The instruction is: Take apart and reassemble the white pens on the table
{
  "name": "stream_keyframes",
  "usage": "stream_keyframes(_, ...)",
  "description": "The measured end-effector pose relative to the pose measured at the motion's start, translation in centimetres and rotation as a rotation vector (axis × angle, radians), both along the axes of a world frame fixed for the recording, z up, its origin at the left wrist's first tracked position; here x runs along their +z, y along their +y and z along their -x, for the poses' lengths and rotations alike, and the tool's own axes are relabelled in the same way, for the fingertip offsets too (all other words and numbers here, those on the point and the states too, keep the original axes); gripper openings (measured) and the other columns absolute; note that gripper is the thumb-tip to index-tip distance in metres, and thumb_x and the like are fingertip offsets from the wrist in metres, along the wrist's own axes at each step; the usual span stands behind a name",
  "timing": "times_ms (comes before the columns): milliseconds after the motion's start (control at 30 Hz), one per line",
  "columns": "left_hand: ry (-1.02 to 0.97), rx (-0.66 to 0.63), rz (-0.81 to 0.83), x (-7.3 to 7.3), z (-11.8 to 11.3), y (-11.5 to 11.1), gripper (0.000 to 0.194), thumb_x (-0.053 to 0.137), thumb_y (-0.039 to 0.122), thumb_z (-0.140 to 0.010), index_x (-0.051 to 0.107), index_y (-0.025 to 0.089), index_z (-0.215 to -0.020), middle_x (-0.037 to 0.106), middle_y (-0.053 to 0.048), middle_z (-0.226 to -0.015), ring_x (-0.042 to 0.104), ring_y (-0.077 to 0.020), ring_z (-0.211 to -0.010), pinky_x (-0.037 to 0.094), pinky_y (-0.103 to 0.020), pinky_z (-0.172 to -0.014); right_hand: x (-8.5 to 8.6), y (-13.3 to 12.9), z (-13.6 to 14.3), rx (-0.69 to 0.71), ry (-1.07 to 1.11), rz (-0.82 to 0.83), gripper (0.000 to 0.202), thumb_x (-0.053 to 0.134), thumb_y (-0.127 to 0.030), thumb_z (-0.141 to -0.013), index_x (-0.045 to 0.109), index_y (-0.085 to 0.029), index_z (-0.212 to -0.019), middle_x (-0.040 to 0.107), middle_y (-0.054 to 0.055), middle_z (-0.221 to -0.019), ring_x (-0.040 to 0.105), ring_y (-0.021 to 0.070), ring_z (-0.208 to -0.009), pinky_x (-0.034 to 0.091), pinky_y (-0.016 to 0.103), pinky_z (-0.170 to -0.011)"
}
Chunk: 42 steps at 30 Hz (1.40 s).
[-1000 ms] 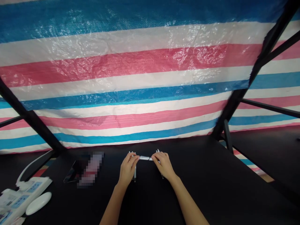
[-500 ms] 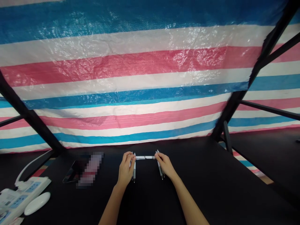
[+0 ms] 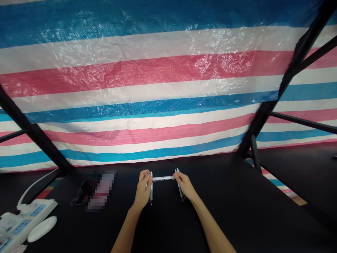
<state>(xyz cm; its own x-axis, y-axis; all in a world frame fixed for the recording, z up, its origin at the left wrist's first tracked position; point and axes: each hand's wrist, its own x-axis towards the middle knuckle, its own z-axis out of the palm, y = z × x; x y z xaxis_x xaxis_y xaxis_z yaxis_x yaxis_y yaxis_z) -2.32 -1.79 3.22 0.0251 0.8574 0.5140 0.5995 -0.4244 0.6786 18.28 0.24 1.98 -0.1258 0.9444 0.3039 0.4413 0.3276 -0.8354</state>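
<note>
A white pen lies crosswise between my two hands. My left hand is closed at its left end, with thumb and fingertips pinched together. My right hand grips the opposite end in the same way. Beside my left fingers, a white and grey pen points towards me, partly covered by that hand. More white and grey pens point towards me under my right fingers, slightly slanted. The hands hide how the crosswise pen meets the others.
On the black table, a dark phone lies at the left beside a blurred patch. A white power strip and a white oval object are at the lower left. Striped sheeting hangs behind, between black frame bars.
My left hand and the left end of the crosswise pen have shifted very slightly towards me and to the right. My right hand is almost still.
</note>
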Motion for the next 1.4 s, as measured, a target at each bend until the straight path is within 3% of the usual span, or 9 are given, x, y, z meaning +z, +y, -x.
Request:
stream_keyframes(300,-0.189,0.077,0.019,0.1,0.2,0.3,0.04,0.035,0.044,-0.088,0.055,0.017,-0.065,0.055,-0.007,-0.085,0.056,-0.018,-0.079,0.046,-0.029,-0.073,0.9,-0.6,0.2,0.021,-0.056,-0.131,0.023,0.043,-0.037,-0.088,0.061,-0.023,-0.088,0.061,0.001,-0.083,0.056,0.016,-0.077,0.039,0.032,-0.082)
stream_keyframes(533,-0.204,0.044,0.024,0.0,0.2,0.5,0.049,0.035,0.046,-0.087,0.04,0.019,-0.047,0.057,-0.006,-0.082,0.056,-0.0177,-0.078,0.045,-0.029,-0.071,0.5,-0.3,-0.3,0.049,0.112,-0.114,0.019,0.054,-0.036,-0.081,0.062,-0.02,-0.089,0.058,0.003,-0.085,0.056,0.0159,-0.077,0.043,0.027,-0.073)
stream_keyframes(633,-0.218,0.068,0.038,-0.2,0.3,0.7,0.048,0.033,0.048,-0.087,0.042,0.019,-0.05,0.058,-0.007,-0.087,0.057,-0.0178,-0.079,0.045,-0.029,-0.071,0.6,-0.4,-0.3,0.031,0.123,-0.046,0.027,0.047,-0.041,-0.085,0.063,-0.021,-0.092,0.059,0.002,-0.079,0.057,0.016,-0.073,0.044,0.027,-0.069)
stream_keyframes(800,-0.231,0.089,0.055,-0.5,0.5,1.0,0.048,0.033,0.05,-0.087,0.045,0.019,-0.052,0.057,-0.008,-0.091,0.057,-0.0185,-0.083,0.046,-0.029,-0.071,1.0,-0.6,-0.4,0.065,0.019,0.033,0.042,0.035,-0.044,-0.09,0.062,-0.019,-0.068,0.049,-0.002,-0.053,0.051,0.0137,-0.054,0.039,0.025,-0.056)
stream_keyframes(967,-0.217,0.092,0.049,-0.7,0.6,1.1,0.048,0.033,0.049,-0.087,0.046,0.019,-0.052,0.057,-0.007,-0.092,0.057,-0.0187,-0.086,0.046,-0.029,-0.074,1.0,-0.5,-0.8,0.13,0.103,-0.017,0.019,0.051,-0.037,-0.082,0.061,-0.02,-0.087,0.057,-0.001,-0.073,0.054,0.0136,-0.066,0.042,0.024,-0.063)
stream_keyframes(1133,-0.208,0.086,0.059,-0.7,0.5,1.0,0.048,0.033,0.049,-0.087,0.047,0.019,-0.053,0.056,-0.007,-0.092,0.057,-0.0186,-0.084,0.047,-0.029,-0.072,1.0,-0.6,-0.6,0.098,0.132,0.018,0.031,0.056,-0.04,-0.079,0.059,-0.021,-0.104,0.059,0.0,-0.076,0.056,0.014,-0.066,0.044,0.025,-0.063)
stream_keyframes(1267,-0.19,0.07,0.051,-0.5,0.5,0.9,0.046,0.034,0.046,-0.087,0.048,0.018,-0.053,0.056,-0.007,-0.094,0.057,-0.0185,-0.085,0.047,-0.029,-0.074,1.0,-0.7,-0.3,0.109,0.079,0.068,0.034,0.04,-0.041,-0.088,0.066,-0.019,-0.089,0.06,0.001,-0.061,0.058,0.0157,-0.063,0.044,0.027,-0.064)
stream_keyframes(1400,-0.204,0.082,0.062,-0.5,0.5,0.9,0.046,0.034,0.047,-0.087,0.047,0.018,-0.053,0.056,-0.008,-0.093,0.057,-0.0188,-0.085,0.046,-0.029,-0.073,0.9,-0.6,-0.4,0.147,0.129,0.037,0.025,0.053,-0.035,-0.081,0.066,-0.02,-0.096,0.064,0.002,-0.077,0.059,0.0161,-0.072,0.045,0.028,-0.07)
